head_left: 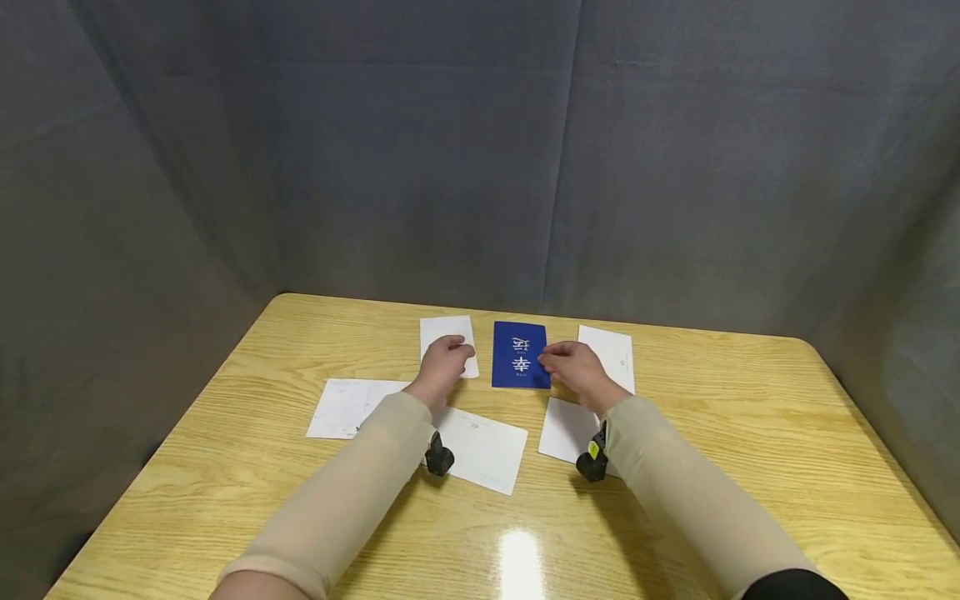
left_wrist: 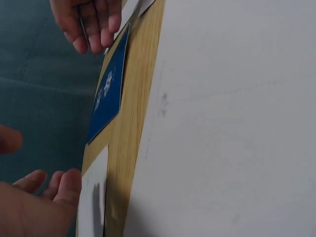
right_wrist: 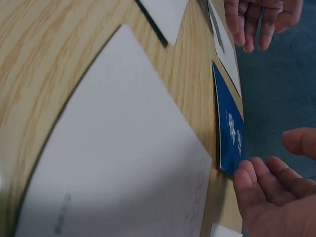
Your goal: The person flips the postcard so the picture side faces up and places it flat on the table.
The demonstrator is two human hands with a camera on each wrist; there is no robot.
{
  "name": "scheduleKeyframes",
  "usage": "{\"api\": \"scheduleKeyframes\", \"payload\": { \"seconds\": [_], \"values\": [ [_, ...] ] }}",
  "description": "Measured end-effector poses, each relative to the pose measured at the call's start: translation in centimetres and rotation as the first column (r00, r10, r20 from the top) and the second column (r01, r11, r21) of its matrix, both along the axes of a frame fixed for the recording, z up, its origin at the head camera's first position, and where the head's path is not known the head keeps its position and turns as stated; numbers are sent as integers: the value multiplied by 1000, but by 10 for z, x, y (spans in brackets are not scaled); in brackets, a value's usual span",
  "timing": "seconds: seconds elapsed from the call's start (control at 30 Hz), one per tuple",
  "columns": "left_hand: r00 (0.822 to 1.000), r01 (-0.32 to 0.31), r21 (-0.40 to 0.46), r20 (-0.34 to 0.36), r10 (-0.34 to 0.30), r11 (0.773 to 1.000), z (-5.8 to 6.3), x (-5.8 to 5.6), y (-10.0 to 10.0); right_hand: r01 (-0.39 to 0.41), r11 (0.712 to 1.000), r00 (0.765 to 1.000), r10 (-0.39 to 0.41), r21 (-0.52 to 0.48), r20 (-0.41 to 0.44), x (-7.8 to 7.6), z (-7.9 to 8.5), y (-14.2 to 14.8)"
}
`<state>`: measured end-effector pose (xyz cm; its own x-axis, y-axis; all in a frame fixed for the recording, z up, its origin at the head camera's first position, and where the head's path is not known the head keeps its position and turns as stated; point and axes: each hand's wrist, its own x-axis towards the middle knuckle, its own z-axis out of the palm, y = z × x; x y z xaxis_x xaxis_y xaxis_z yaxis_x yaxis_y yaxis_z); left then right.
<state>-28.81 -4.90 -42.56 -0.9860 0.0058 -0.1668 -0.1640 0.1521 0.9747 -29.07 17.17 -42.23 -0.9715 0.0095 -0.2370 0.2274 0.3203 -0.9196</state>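
A blue card (head_left: 504, 357) with white Chinese characters lies flat at the back middle of the table. My right hand (head_left: 581, 371) is at its right edge; in the right wrist view the fingertips (right_wrist: 245, 173) overlap the card's near corner, the thumb well apart from them. Over the white card (head_left: 438, 328) at the back left hovers my left hand (head_left: 442, 367), fingers loosely bent and nothing between them. The left wrist view shows its thumb and fingers spread, above that white card (left_wrist: 94, 197).
Another white card (head_left: 613, 350) lies at the back right. Nearer me are white cards at the left (head_left: 333, 410), the middle (head_left: 487, 454) and the right (head_left: 561, 427), partly under my forearms. A grey curtain (head_left: 420, 167) hangs behind the wooden table (head_left: 750, 417).
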Motion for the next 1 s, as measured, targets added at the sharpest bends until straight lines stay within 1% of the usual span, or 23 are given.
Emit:
{"api": "scheduleKeyframes", "payload": {
  "seconds": [0.17,0.3,0.4,0.47,0.63,0.73,0.8,0.9,1.0],
  "values": [
    [998,-57,61,19,56,997,1,2,-13,-40,999,999,41,-33,14,2,3,-15],
    [997,-73,96,17,72,993,6,-1,-20,-75,994,997,76,-75,8,4,7,-25],
    [997,-78,91,20,77,993,10,-4,-24,-100,991,995,101,-88,-4,3,8,-31],
    [997,-76,78,25,74,994,11,-7,-27,-102,990,995,102,-97,-6,3,8,-35],
    [994,-93,78,71,87,993,9,-10,-39,-111,989,994,112,-99,5,1,10,-46],
    [989,-117,71,102,110,991,7,-11,-47,-147,985,989,149,-94,14,1,10,-53],
    [987,-123,58,110,116,991,6,-11,-51,-182,978,983,185,-104,16,0,9,-58],
    [989,-117,48,102,112,992,4,-13,-56,-222,967,973,227,-125,26,-1,8,-63],
    [990,-113,71,96,106,991,3,-13,-59,-243,959,967,252,-145,46,-2,5,-68]
  ]
}}
